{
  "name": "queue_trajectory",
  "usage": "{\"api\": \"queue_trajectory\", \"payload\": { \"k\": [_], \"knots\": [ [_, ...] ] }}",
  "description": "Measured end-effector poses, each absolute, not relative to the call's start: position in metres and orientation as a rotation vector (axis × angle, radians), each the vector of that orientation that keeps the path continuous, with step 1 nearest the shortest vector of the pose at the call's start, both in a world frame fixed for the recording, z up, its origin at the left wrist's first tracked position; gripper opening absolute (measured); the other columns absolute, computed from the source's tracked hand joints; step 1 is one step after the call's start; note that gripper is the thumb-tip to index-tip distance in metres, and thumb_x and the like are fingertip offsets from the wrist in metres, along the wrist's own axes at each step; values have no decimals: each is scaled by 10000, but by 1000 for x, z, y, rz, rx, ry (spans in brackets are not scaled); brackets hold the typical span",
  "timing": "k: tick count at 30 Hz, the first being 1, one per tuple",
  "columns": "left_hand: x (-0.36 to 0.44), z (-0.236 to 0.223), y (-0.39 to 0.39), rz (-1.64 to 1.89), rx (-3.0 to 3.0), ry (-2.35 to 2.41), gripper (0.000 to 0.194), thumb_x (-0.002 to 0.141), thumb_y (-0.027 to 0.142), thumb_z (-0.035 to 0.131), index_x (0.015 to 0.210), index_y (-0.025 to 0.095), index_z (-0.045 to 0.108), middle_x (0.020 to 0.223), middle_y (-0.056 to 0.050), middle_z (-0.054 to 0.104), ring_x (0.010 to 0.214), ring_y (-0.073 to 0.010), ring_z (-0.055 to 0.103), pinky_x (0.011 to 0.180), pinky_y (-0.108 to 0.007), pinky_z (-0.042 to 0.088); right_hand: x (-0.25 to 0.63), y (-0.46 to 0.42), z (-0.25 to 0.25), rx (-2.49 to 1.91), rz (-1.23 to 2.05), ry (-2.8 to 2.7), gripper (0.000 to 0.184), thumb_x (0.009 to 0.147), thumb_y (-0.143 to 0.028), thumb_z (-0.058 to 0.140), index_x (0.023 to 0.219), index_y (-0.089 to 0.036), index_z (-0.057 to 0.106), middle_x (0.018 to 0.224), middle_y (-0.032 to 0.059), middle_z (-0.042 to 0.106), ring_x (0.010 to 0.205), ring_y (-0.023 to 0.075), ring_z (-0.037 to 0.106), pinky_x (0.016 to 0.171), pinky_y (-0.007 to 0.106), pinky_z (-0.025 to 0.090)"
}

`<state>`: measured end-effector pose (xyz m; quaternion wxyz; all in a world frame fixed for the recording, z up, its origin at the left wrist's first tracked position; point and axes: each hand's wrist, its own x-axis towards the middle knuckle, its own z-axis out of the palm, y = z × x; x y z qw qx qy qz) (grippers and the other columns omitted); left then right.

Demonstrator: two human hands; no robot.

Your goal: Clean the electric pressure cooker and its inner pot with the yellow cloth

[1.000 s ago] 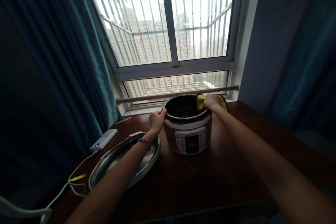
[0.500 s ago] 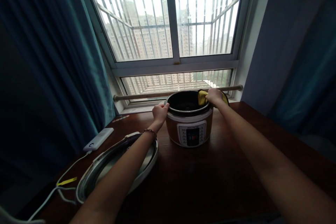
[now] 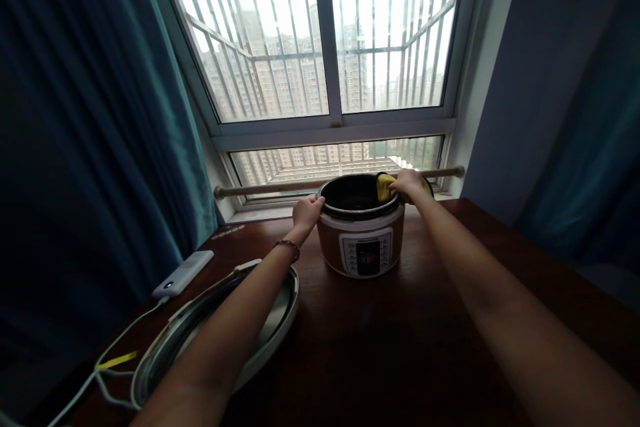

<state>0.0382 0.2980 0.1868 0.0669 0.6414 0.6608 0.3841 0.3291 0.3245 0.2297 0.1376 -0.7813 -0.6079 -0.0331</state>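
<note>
An electric pressure cooker point(image 3: 329, 243) with a brown body and a front control panel stands on the dark wooden table, its top uncovered and its black inside showing. My left hand point(image 3: 307, 212) is closed on the left side of its rim, thumb on top. At the right side of the rim, my right hand point(image 3: 410, 185) grips a yellow cloth point(image 3: 384, 187) with dark edging. Part of the cloth hangs over the rim into the pot, and part lies outside behind the hand. The round lid point(image 3: 273, 353) rests with its inner side up beneath my left forearm, which hides part of it.
A white power bank point(image 3: 184, 273) with a white cable point(image 3: 127, 329) and yellow tie point(image 3: 117, 360) lies left on the table point(image 3: 360, 340). Behind the cooker are a rail point(image 3: 270, 188) and a barred window. A blue curtain point(image 3: 165, 147) hangs at the left.
The view has shifted slightly, so the lid and power bank sit a little lower and further left. Both hands keep their hold at the rim; the cloth has barely moved.
</note>
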Motion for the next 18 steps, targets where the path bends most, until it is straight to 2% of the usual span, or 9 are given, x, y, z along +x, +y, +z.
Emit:
{"api": "queue_trajectory", "payload": {
  "k": [4,8,13,18],
  "knots": [
    [36,202,304,999,1955,1998,330,683,433,501,477,186,575,508,-62,584,589,-205,565,540,-265,317,336,328,232,-2264,-35,-1804,557,585,-498,701,994,-123,656,1003,154,649,948,270,602,751,295,456],
    [36,210,311,920,1945,1970,309,682,411,509,492,180,587,502,-73,593,574,-207,575,531,-267,324,337,329,235,-2241,11,-1814,470,611,-423,693,978,-132,655,999,132,644,945,237,597,737,270,450],
    [32,207,315,907,1932,1928,379,657,500,559,457,178,571,457,-57,560,521,-190,553,510,-266,317,336,323,237,-2197,82,-1757,435,649,-431,671,964,-132,642,978,129,638,909,226,595,696,260,440],
    [32,205,318,998,1882,1947,306,629,432,584,461,177,564,417,-28,497,516,-183,532,498,-260,296,339,320,238,-2145,162,-1683,407,677,-445,662,918,-119,631,923,141,640,858,222,590,656,249,421]
  ]
}}
